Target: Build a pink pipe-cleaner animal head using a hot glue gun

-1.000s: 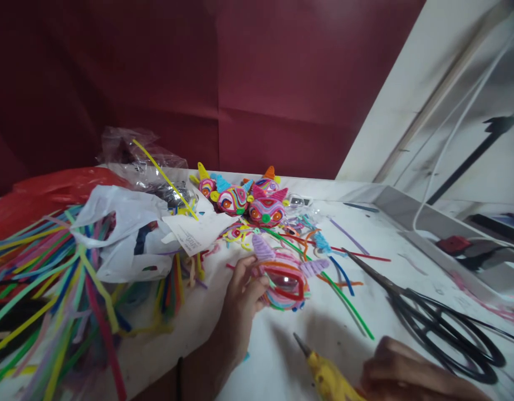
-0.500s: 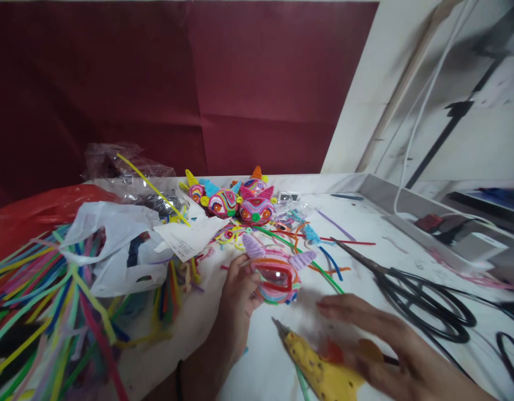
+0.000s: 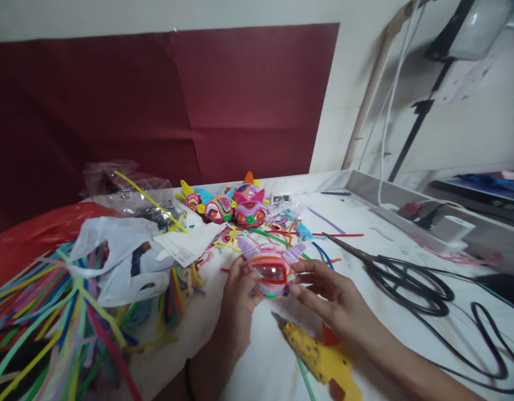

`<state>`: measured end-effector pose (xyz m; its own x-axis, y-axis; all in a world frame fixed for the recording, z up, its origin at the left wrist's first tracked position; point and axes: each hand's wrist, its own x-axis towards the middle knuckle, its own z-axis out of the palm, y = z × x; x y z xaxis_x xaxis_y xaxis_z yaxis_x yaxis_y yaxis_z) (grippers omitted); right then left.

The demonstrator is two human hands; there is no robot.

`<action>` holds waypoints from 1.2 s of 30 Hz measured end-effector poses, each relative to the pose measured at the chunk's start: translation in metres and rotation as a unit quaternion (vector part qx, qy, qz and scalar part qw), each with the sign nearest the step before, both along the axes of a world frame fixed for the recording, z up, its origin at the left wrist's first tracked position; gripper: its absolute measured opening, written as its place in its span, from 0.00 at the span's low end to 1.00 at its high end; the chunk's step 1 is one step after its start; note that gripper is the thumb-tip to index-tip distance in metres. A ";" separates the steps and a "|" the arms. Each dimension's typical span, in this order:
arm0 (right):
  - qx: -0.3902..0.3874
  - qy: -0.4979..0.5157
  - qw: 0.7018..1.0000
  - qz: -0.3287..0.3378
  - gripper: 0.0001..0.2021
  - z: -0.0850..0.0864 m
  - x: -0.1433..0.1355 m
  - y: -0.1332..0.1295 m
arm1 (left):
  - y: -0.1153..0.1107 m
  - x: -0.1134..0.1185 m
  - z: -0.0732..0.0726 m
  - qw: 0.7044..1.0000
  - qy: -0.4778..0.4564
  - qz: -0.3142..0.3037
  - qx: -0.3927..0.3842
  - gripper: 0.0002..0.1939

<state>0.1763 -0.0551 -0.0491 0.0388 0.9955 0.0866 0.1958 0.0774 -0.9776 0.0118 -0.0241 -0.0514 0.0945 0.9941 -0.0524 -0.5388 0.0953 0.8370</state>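
A small animal head made of coiled pipe cleaners [image 3: 267,256], with two purple ears and a red-rimmed rectangular opening facing me, is held just above the table. My left hand [image 3: 240,289] grips its left side, thumb near the red rim. On its right side my right hand [image 3: 323,287] has its thumb and fingers closed round the edge. Below the right hand lies a yellow hot glue gun [image 3: 313,356], its nozzle pointing up and left. The far face of the head is hidden from me.
Several finished pipe-cleaner heads [image 3: 250,211] sit at the back amid scraps. Bundled pipe cleaners [image 3: 68,312] and a white plastic bag [image 3: 114,250] fill the left. Black-handled scissors [image 3: 407,284] and a cable lie right, near a power strip [image 3: 419,228].
My right hand has come from above the glue gun up and left to the pipe-cleaner head and taken its right side. The left hand still holds it. The camera view has shifted.
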 end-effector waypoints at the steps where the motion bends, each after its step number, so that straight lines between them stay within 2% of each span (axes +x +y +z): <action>1: -0.001 -0.003 1.000 0.001 0.23 -0.001 0.000 0.000 | 0.000 0.000 0.000 1.000 -0.003 0.000 0.002 0.18; 8: 0.023 -0.011 1.000 0.010 0.22 -0.007 0.000 0.001 | 0.001 0.000 -0.004 1.000 -0.015 -0.003 0.007 0.14; 16: 0.045 -0.017 0.999 -0.011 0.18 0.001 -0.005 0.002 | 0.000 -0.001 -0.002 1.000 -0.021 -0.014 0.016 0.13; 25: 0.040 -0.002 0.999 -0.005 0.15 0.005 -0.005 0.010 | 0.002 -0.001 -0.002 0.999 -0.039 -0.005 -0.019 0.15; 32: 0.047 0.009 0.999 -0.010 0.15 0.002 -0.009 0.021 | 0.002 -0.002 -0.003 0.999 -0.034 -0.010 -0.017 0.13; 36: 0.065 0.008 0.998 -0.012 0.13 0.002 -0.015 0.030 | 0.006 -0.006 -0.004 0.999 -0.036 0.009 -0.015 0.12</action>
<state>0.1616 -0.0246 -0.0470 0.0655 0.9745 0.2148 0.1838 0.1998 -0.9624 0.0058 -0.0178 -0.0553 0.0820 0.9938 -0.0755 -0.5996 0.1098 0.7927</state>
